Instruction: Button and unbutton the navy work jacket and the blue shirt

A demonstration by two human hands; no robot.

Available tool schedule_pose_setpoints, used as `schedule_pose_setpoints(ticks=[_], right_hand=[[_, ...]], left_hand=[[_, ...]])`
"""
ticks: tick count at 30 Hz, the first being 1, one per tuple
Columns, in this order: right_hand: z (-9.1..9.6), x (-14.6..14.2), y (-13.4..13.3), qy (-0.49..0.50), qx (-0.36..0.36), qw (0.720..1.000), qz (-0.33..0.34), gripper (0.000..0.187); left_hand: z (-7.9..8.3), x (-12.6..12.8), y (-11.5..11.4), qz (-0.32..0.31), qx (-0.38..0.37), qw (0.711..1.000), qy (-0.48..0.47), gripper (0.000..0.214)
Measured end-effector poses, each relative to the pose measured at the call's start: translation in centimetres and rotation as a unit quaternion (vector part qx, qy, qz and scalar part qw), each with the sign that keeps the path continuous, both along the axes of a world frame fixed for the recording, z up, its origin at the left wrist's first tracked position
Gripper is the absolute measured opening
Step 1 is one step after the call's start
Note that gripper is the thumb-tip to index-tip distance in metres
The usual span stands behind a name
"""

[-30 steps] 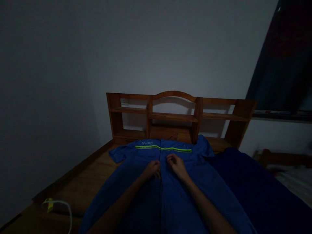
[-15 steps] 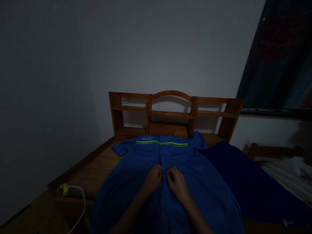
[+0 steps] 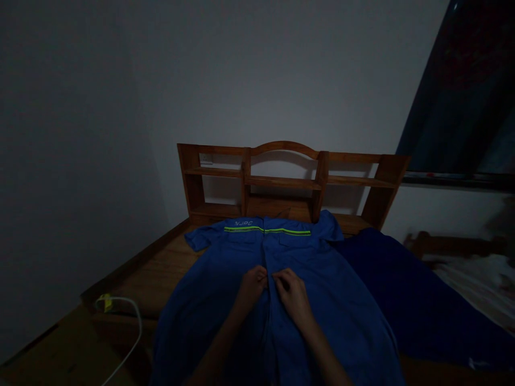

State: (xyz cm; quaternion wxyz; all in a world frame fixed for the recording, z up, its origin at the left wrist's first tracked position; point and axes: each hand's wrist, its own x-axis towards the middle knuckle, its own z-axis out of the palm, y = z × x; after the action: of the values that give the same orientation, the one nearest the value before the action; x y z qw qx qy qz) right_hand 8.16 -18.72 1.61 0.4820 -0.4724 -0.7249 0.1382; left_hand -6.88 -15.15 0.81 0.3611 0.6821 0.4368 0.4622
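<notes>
A blue short-sleeved work shirt (image 3: 330, 311) lies spread out, front side up, with yellow-green stripes across the chest and white letters near one shoulder. My left hand (image 3: 253, 284) is closed at the shirt's front opening, its fingers pinching the left edge of the placket. Just across from it, my right hand (image 3: 289, 287) is also closed, thumb and fingertips pinched on the placket's right side. The fingertips of both hands are close together. Any button between them is too small and dark to make out.
Beneath the shirt is a wooden bed board (image 3: 161, 273), with a wooden shelved headboard (image 3: 281, 182) behind it. Dark blue cloth (image 3: 406, 289) lies to the right. A white cable (image 3: 139, 321) with a yellow tag hangs at the left edge. A dark curtain (image 3: 462, 96) hangs upper right.
My right hand's fingertips have moved slightly left, closer to my left hand at the placket. The view has tilted a little, so the headboard sits higher. The shirt lies as before.
</notes>
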Motion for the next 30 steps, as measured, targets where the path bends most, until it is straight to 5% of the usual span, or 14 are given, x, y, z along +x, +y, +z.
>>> schedule_pose_setpoints(ticks=[5, 11, 30], right_hand=[[-0.2, 0.0, 0.2, -0.007, -0.013, 1.0, -0.01, 0.016], [-0.7, 0.2, 0.6, 0.013, -0.029, 0.999, -0.008, 0.013], [-1.3, -0.1, 0.8, -0.049, -0.023, 0.998, -0.015, 0.01]], left_hand=[[-1.1, 0.4, -0.5, 0.009, 0.037, 0.999, -0.028, 0.015], [-0.7, 0.3, -1.2, 0.016, 0.043, 0.999, -0.008, 0.018], [-1.2, 0.0, -0.4, 0.066, -0.034, 0.996, -0.049, 0.008]])
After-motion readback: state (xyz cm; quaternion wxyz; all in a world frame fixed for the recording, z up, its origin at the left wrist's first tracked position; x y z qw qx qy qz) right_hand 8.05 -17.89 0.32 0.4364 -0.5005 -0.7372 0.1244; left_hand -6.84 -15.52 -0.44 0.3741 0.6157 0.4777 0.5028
